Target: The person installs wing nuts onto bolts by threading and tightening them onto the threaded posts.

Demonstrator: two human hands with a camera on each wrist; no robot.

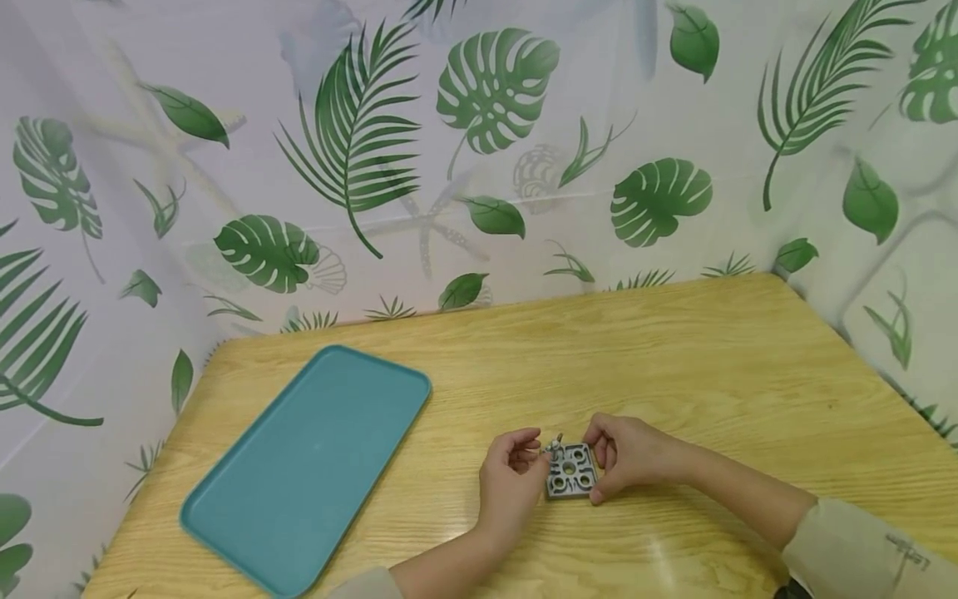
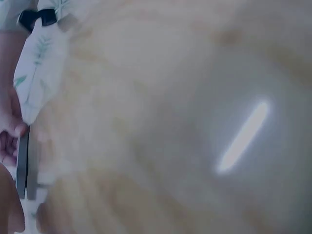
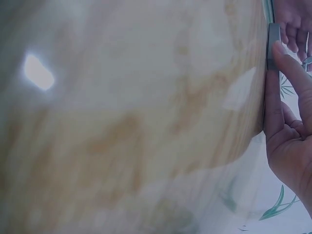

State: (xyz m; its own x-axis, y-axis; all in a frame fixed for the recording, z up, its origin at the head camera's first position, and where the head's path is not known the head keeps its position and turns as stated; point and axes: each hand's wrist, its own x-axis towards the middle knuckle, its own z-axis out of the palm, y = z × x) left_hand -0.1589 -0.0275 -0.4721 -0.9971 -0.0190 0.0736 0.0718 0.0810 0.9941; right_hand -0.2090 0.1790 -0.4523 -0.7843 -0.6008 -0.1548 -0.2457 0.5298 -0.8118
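Note:
A small square grey metal plate (image 1: 570, 485) with round holes and raised ridges lies on the wooden table. My right hand (image 1: 630, 452) grips its right edge, thumb at the near corner and fingers at the far one. Between the thumb and fingers of my left hand (image 1: 507, 481) is a small shiny metal piece (image 1: 555, 447), pinched over the plate's far left corner; its exact kind is too small to tell. The right wrist view shows the plate (image 3: 274, 36) edge-on, with the thumb pressed on its face. In the left wrist view the plate (image 2: 22, 161) is also edge-on.
A teal rectangular tray (image 1: 314, 449) lies slantwise on the left side of the wooden table (image 1: 636, 349). A white cloth (image 1: 584, 241) printed with green leaves hangs behind the table and along its sides.

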